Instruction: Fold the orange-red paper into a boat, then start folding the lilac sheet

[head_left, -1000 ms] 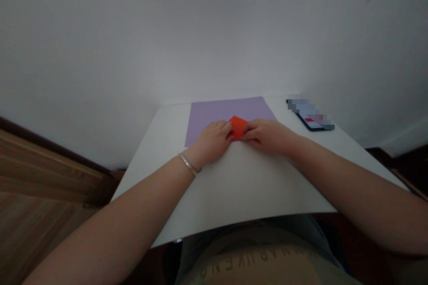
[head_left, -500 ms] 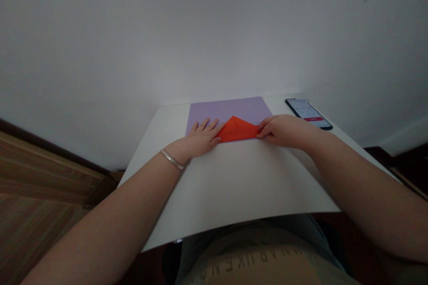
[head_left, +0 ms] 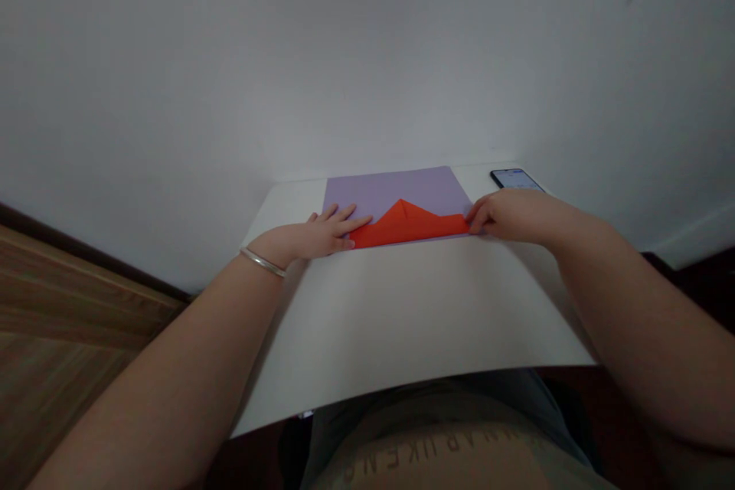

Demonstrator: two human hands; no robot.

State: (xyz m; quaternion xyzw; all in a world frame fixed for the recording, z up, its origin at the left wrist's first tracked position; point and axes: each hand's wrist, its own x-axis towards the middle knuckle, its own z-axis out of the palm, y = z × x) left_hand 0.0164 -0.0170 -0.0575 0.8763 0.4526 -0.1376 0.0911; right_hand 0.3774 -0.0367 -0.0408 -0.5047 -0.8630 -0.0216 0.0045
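A folded sheet of orange-red paper [head_left: 410,224] lies along the near edge of a purple sheet [head_left: 390,185]. Its outline peaks in the middle and runs out to a low strip on either side. My left hand [head_left: 328,232] rests with spread fingers on the left end of the orange paper, pressing it down. At the opposite end, my right hand [head_left: 498,216] has its fingertips closed on the paper's right tip. A silver bangle [head_left: 262,261] circles my left wrist.
The white table [head_left: 402,314] stands against a pale wall [head_left: 367,53]. Partly behind my right hand lies a phone [head_left: 517,178] with its screen lit. Wooden furniture [head_left: 69,314] is at the lower left.
My hands have moved apart, the left one leftward and the right one rightward along the orange paper. More of its low ends shows, and my right hand covers more of the phone.
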